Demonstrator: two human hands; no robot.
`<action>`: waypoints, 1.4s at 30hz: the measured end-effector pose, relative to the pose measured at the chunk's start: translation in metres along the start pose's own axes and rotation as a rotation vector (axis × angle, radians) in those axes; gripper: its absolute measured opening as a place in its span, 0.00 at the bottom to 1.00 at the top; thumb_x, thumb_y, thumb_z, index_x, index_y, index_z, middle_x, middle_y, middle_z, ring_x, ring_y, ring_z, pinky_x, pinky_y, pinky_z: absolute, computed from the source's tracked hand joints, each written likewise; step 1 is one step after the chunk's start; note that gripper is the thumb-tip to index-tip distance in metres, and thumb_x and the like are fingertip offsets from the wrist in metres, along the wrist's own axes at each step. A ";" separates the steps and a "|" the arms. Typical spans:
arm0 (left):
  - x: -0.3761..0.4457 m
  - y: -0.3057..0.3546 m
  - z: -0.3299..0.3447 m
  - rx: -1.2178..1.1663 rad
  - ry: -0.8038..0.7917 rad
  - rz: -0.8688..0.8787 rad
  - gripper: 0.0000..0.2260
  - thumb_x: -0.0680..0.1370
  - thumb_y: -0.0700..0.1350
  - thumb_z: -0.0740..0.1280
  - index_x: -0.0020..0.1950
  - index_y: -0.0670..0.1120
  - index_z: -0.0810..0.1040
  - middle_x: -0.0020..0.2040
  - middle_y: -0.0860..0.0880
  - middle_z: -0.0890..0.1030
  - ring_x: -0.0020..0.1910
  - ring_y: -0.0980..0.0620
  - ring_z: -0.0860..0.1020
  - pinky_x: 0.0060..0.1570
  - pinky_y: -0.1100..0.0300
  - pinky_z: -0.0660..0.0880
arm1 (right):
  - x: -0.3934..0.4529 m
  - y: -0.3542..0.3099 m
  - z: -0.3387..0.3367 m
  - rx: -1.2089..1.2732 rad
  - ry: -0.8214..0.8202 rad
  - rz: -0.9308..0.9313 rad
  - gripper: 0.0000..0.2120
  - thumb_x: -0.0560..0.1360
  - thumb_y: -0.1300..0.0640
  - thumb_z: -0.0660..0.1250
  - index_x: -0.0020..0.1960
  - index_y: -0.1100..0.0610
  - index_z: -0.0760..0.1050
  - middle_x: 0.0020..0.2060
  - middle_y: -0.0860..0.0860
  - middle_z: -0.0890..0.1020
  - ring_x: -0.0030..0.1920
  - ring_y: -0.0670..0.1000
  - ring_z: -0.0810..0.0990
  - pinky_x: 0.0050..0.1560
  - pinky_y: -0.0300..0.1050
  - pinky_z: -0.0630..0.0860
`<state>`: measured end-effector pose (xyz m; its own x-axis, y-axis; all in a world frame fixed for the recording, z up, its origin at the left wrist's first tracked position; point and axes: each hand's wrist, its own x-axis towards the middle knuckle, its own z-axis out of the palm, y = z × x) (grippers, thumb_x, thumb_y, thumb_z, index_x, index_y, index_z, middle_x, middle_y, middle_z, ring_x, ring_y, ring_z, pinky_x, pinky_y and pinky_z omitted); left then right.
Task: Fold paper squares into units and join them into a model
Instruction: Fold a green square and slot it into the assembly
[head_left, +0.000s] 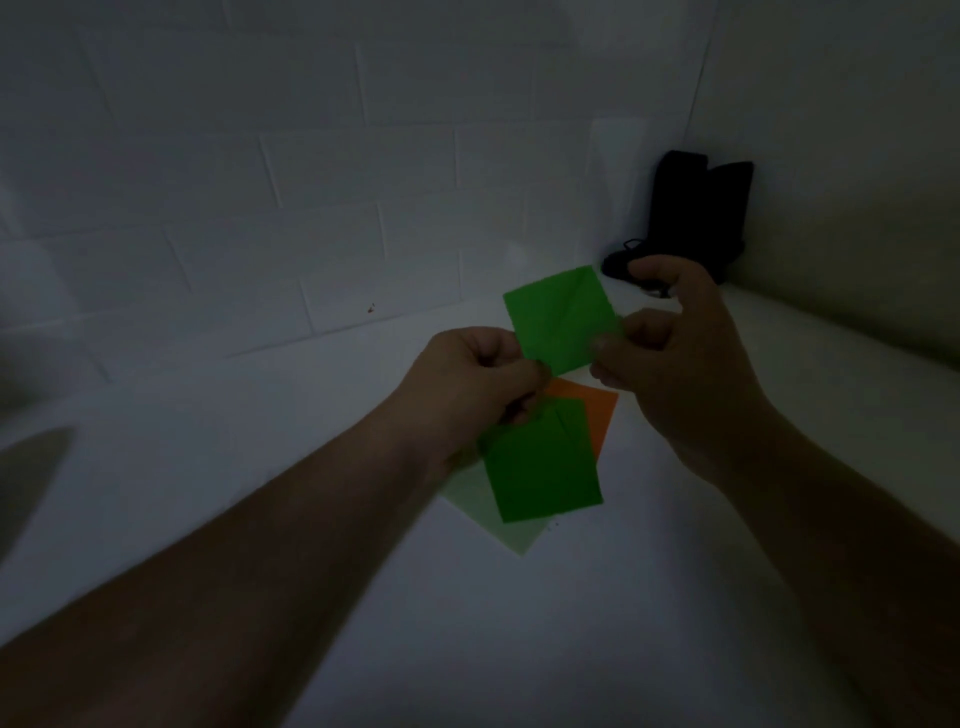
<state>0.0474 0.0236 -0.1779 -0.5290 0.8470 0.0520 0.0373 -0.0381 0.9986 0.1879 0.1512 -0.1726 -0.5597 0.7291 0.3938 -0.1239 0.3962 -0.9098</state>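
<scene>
The left hand (470, 384) pinches the lower corner of a creased green square (563, 319) held in the air; the right hand (670, 338) pinches its right edge, index finger curled free. Below lie a flat green sheet (543, 467), an orange sheet (597, 410) and a pale sheet (498, 512) on the smooth white table (260, 467). A black pouch (696, 213) stands in the tiled corner.

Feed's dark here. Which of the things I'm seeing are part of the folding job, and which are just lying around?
Part of the job:
- upper green paper, pinched by both the left hand and right hand
- lower green paper, at the left hand
- orange paper beneath it
- pale green paper on the white surface

Lying about:
- dark object in the corner; too dim to identify
</scene>
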 end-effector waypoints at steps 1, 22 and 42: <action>0.000 -0.001 -0.001 0.037 -0.011 0.007 0.02 0.77 0.34 0.72 0.48 0.36 0.84 0.33 0.42 0.81 0.33 0.46 0.76 0.38 0.57 0.76 | 0.000 0.000 0.000 0.014 0.010 0.004 0.28 0.74 0.72 0.71 0.67 0.50 0.68 0.33 0.54 0.81 0.37 0.53 0.83 0.43 0.52 0.84; 0.002 0.001 -0.003 -0.018 -0.046 -0.005 0.09 0.76 0.34 0.73 0.56 0.38 0.83 0.32 0.45 0.80 0.27 0.54 0.75 0.28 0.63 0.73 | -0.001 -0.002 0.007 0.276 -0.256 0.246 0.35 0.72 0.70 0.74 0.74 0.54 0.67 0.50 0.57 0.86 0.52 0.57 0.86 0.52 0.56 0.83; -0.004 0.007 0.001 0.009 -0.049 0.102 0.11 0.77 0.29 0.69 0.58 0.37 0.82 0.28 0.51 0.81 0.23 0.57 0.74 0.27 0.66 0.71 | 0.001 -0.006 0.002 0.205 -0.182 0.246 0.40 0.72 0.73 0.72 0.77 0.49 0.63 0.39 0.49 0.87 0.45 0.55 0.87 0.49 0.57 0.85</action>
<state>0.0507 0.0201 -0.1714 -0.4800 0.8639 0.1527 0.0970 -0.1207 0.9879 0.1870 0.1482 -0.1670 -0.7275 0.6703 0.1467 -0.1186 0.0877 -0.9891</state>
